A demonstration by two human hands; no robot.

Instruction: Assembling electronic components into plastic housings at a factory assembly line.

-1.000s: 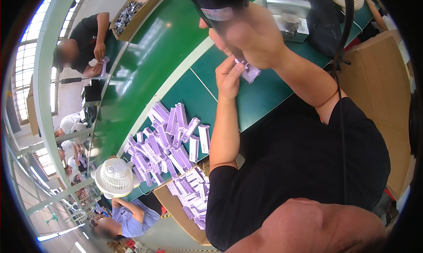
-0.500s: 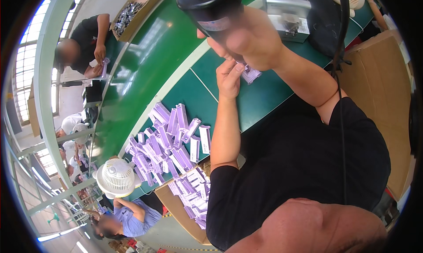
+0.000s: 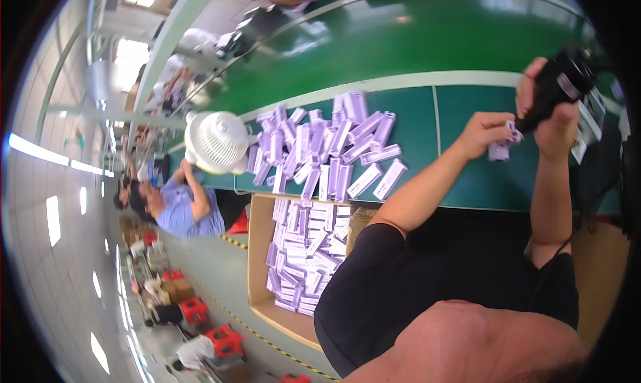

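My left hand (image 3: pixel 482 135) pinches a small purple plastic piece (image 3: pixel 499 151) over the green work table (image 3: pixel 461 183). My right hand (image 3: pixel 556 129) grips a black electric screwdriver (image 3: pixel 559 86), its narrow end slanting down to the piece between my hands. Whether the tip touches it is too blurred to tell. Left of my left forearm lies a heap of purple plastic pieces (image 3: pixel 304 143), several with white labelled sides.
Below the heap stands an open carton (image 3: pixel 260 283) filled with similar pieces. A white fan (image 3: pixel 217 143) is at the table's left end, near a person in a blue shirt (image 3: pixel 177 209). A glossy green belt (image 3: pixel 400 39) runs behind. A metal device (image 3: pixel 587 126) sits right.
The view has swung left, so my hands now appear farther right and the carton shows more fully. Both hands still hold the screwdriver and the purple piece.
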